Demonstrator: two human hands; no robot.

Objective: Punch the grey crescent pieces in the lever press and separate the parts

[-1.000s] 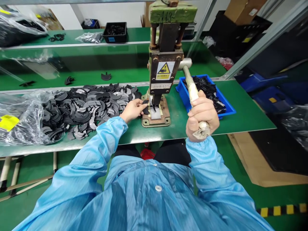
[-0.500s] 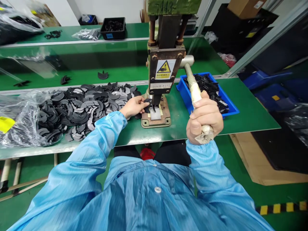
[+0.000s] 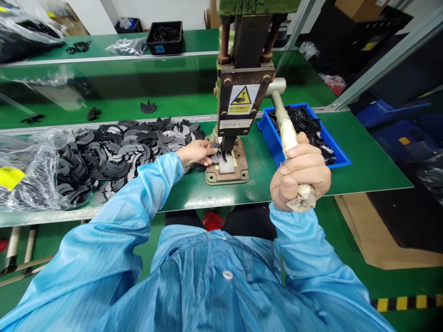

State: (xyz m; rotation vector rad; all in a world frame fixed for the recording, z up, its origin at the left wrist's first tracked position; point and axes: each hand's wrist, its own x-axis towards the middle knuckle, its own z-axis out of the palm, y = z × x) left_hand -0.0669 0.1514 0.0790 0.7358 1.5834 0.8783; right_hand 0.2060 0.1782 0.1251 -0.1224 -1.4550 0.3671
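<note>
My left hand (image 3: 197, 153) pinches a curved black plastic part (image 3: 216, 158) at the left side of the press base. The part lies beside the foot of the dark ram (image 3: 229, 143), over a light plate (image 3: 227, 166); whether the ram touches it is hard to see. My right hand (image 3: 300, 174) is wrapped round the taped lever (image 3: 286, 127) of the hand press (image 3: 246, 76), whose lever slants down toward me. Left of the press spreads a large pile of curved black parts (image 3: 114, 150).
A clear plastic bag (image 3: 31, 193) lies at the pile's left end. Right of the press stands a blue bin (image 3: 341, 159) with black parts. A black bin (image 3: 164, 47) sits on the back shelf. Several loose parts, one a curved piece (image 3: 148, 108), lie behind the pile.
The part in my left hand has gone from tilted to flatter at the ram's foot. My right hand stays on the lever. The whole view has shifted slightly.
</note>
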